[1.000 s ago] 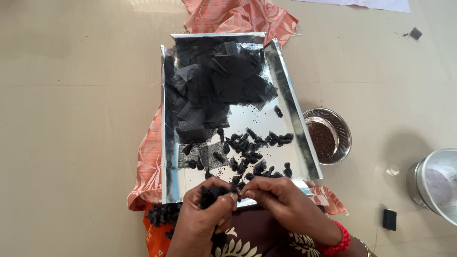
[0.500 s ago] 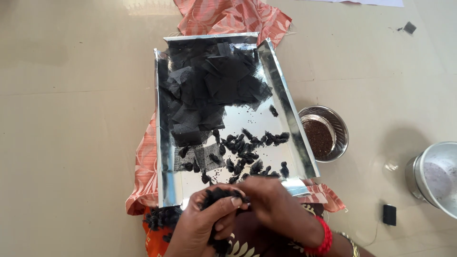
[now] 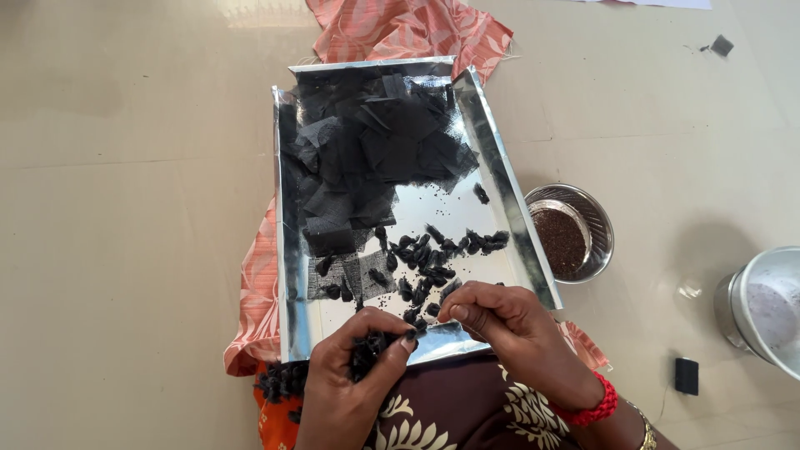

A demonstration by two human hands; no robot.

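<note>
Head view: a beige tiled floor (image 3: pixel 125 250) is carrying a shiny metal tray (image 3: pixel 508 208) lying on orange cloth (image 3: pixel 408 29). A steel bowl (image 3: pixel 596 225) is sitting just beside it. The left hand (image 3: pixel 354 375) is clutching small black bundles (image 3: pixel 367 350) at the tray's near edge; the right hand (image 3: pixel 500 321) is pinching closed, contents unclear.

Bare floor left; steel bowl (image 3: pixel 575 242) (right) close.

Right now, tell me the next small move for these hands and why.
Probably set the small black bundle, cupped in the left hand, down among the loose black bundles on the shiny metal tray. The right hand pinches at its tip as if finishing it, and similar pieces already lie scattered there beside the black mesh squares.
</note>
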